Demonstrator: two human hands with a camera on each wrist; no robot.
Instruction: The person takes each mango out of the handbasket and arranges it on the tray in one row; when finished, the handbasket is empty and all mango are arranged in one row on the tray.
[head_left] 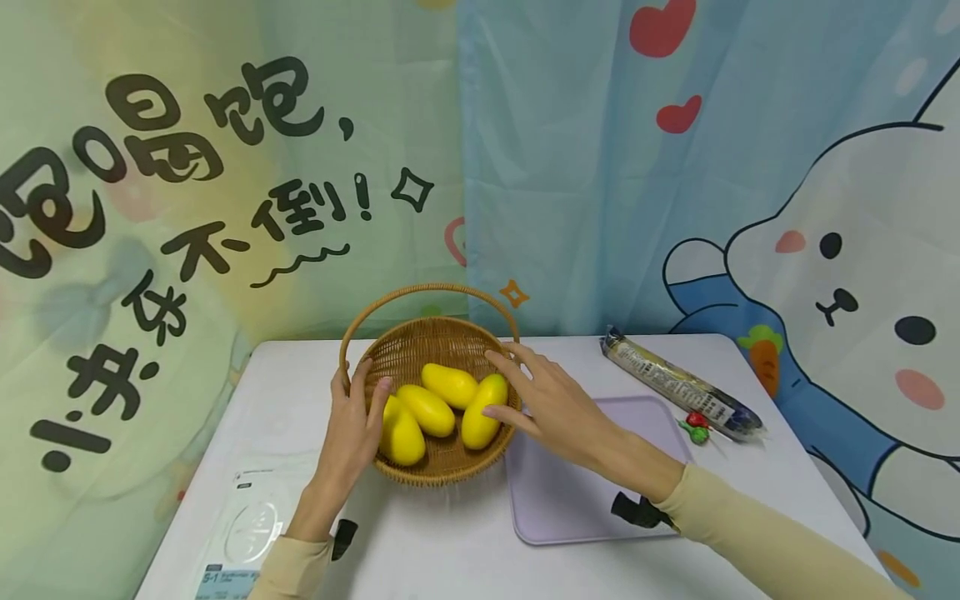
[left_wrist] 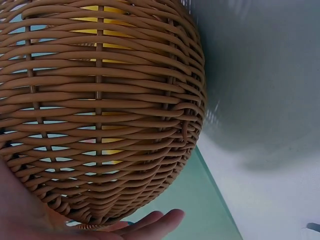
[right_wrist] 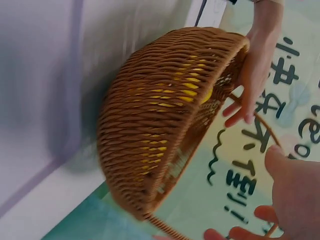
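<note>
A round wicker basket point(head_left: 450, 467) with a tall arched handle point(head_left: 431, 289) stands mid-table. Several yellow mangoes point(head_left: 450, 386) lie inside it. My left hand point(head_left: 348, 437) is at the left rim, its thumb over the inside and its straight fingers along the outside. In the left wrist view the palm is close against the woven wall point(left_wrist: 100, 115), fingertips reaching past it. At the right side, my right hand point(head_left: 558, 408) reaches over the rim, fingers spread and thumb in front of one mango. The right wrist view shows that hand point(right_wrist: 300, 195) with nothing between its fingers.
A pale purple tray point(head_left: 585, 508) lies right of the basket, under the right forearm. Behind it are a long dark printed packet point(head_left: 675, 379) and small red and green pieces point(head_left: 697, 425). A clear labelled package point(head_left: 251, 521) lies front left. Printed curtains point(head_left: 540, 167) hang behind the table.
</note>
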